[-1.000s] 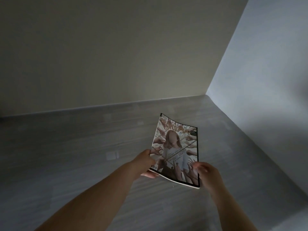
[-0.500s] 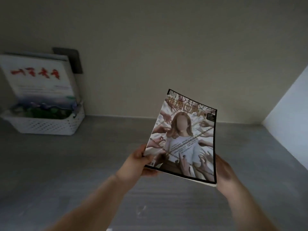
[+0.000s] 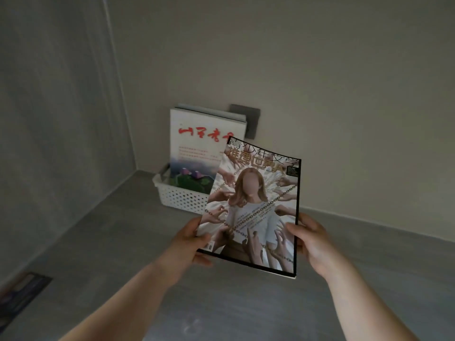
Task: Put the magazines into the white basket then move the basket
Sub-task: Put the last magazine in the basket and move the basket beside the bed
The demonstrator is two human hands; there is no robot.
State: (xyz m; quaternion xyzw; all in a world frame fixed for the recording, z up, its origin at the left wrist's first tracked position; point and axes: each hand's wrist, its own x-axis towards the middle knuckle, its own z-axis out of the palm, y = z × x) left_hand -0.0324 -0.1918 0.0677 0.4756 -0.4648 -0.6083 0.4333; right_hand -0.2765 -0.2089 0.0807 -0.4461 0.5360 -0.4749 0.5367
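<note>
I hold a magazine point(image 3: 256, 205) with a long-haired figure and chains on its cover, lifted off the grey surface and tilted up. My left hand point(image 3: 189, 239) grips its lower left edge, thumb on the cover. My right hand point(image 3: 310, 239) grips its lower right edge the same way. Behind it, in the corner, stands the white perforated basket point(image 3: 179, 198). A white magazine with red characters point(image 3: 199, 153) stands upright in the basket, with another behind it. The held magazine hides the basket's right part.
The grey surface point(image 3: 123, 254) meets walls at the left and back. A dark grey wall plate point(image 3: 248, 121) sits behind the basket. Another dark-covered magazine point(image 3: 19, 294) lies flat at the far left edge.
The view has swung left, so the basket now sits in the middle behind the magazine. Both hands have carried the magazine up and toward the basket.
</note>
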